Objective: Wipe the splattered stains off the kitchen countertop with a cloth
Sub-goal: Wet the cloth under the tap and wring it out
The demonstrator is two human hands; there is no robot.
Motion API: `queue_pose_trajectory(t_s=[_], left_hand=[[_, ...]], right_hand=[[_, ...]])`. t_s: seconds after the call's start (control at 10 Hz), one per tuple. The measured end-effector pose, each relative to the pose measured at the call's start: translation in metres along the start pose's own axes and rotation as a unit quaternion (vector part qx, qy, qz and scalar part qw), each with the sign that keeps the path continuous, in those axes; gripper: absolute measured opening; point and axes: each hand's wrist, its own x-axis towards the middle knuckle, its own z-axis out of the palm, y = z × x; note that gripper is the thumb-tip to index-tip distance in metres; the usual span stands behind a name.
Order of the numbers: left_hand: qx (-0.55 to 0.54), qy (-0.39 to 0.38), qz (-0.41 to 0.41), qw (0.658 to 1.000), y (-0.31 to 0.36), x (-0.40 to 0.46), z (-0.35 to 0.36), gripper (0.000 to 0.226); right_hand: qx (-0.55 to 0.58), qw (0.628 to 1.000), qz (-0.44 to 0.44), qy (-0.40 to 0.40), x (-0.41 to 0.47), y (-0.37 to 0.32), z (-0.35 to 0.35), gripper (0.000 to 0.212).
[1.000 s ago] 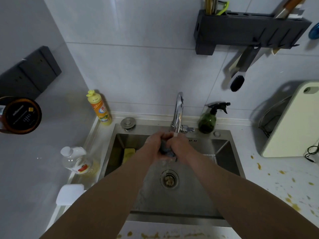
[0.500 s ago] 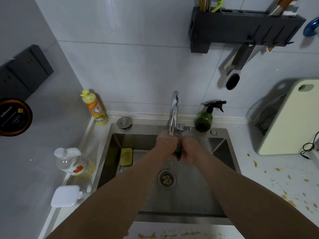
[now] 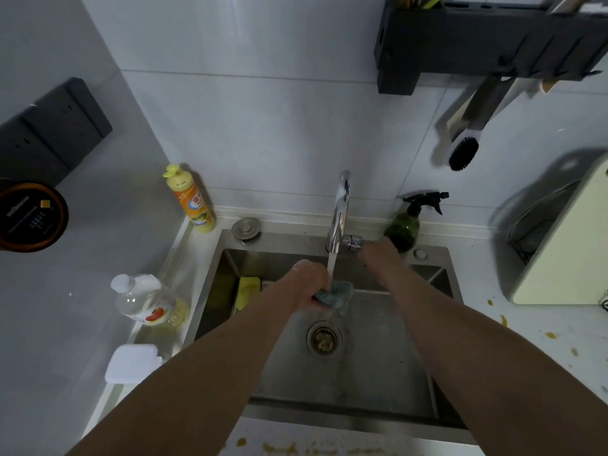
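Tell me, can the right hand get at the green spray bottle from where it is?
Probably yes. The right hand is at the tap handle, holding nothing else, and the spray bottle stands just beyond it on the sink rim with nothing between.

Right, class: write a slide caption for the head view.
Left hand holds cloth under running faucet; right hand reaches its handle.

The only camera sits on the person's head, looking forward and down, close above the sink (image 3: pixel 329 383).
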Motion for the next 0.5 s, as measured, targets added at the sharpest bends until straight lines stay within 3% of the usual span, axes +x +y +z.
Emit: queue_pose_trajectory(t_s=[0.1, 0.2, 0.3, 0.4, 0.5], left_hand=[[0.016, -0.025, -0.007, 1.000, -0.001, 0.000, 0.008, 0.053], [-0.053, 0.028, -0.026, 0.998, -0.001, 0.009, 0.013, 0.043], [0.224, 0.087, 0.039, 0.970, 0.005, -0.004, 0.011, 0.045], [0.315, 0.128, 0.082, 0.937, 0.006, 0.004, 0.007, 0.033], [0.143, 0.161, 0.062, 0.974, 0.013, 0.003, 0.022, 0.031]], right_hand=[[-0.183, 0.976, -0.104, -0.050, 0.010, 0.001, -0.001, 0.030], [-0.116, 0.990, -0.070, -0.024, 0.008, -0.006, 0.004, 0.028], [-0.188, 0.974, -0.119, -0.042, -0.014, -0.012, 0.009, 0.028], [-0.168, 0.969, -0.158, -0.092, -0.039, -0.006, 0.015, 0.028], [0.028, 0.976, -0.048, -0.212, -0.069, 0.019, 0.028, 0.034]])
